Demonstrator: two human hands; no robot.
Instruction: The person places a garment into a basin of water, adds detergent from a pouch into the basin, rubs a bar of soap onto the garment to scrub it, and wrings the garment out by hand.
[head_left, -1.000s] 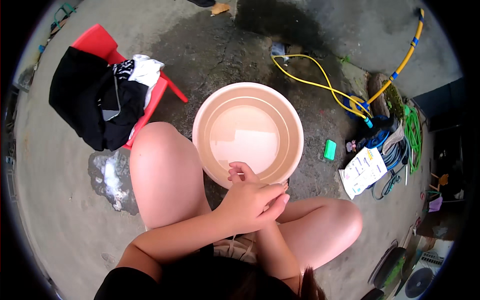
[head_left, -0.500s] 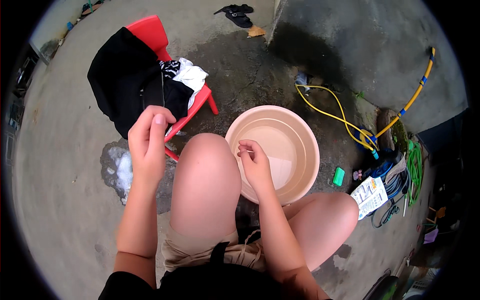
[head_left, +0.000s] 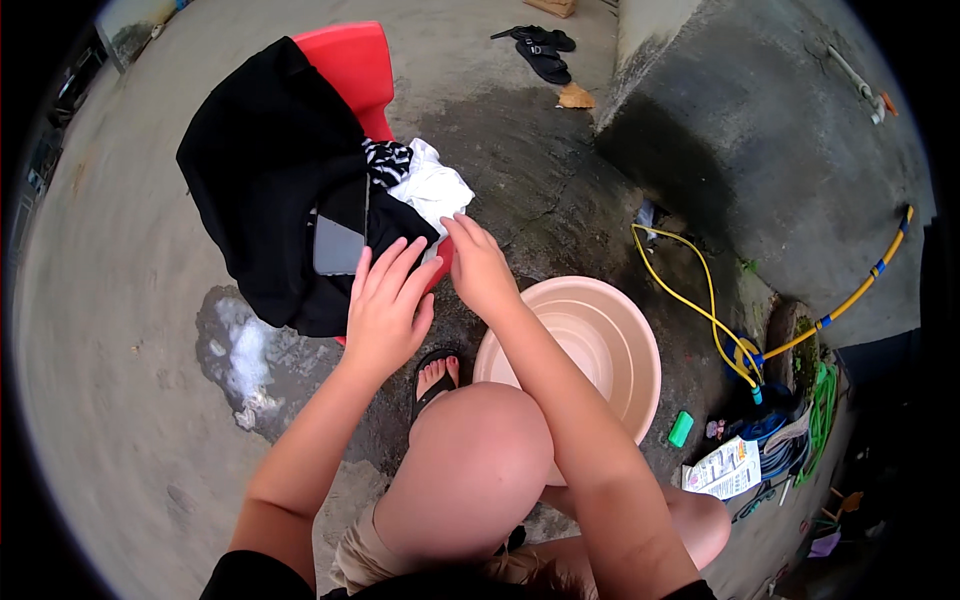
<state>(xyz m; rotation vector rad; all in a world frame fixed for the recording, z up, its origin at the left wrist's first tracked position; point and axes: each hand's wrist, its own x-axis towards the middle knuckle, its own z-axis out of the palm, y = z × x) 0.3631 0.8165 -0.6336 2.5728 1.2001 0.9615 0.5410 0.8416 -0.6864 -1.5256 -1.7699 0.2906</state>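
Over from the basin [head_left: 632, 350] they swing, left hand [head_left: 387, 322] with fingers spread at the black garment [head_left: 275, 150], right hand [head_left: 482, 268] with fingers outstretched by the white cloth [head_left: 433, 186], bringing both, heaped on the red chair [head_left: 358, 72], within reach!

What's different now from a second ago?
The left hand and right hand, then together at the basin's near edge, have moved left and forward to the clothes; any grip is unclear. The basin, chair and green block stayed put.
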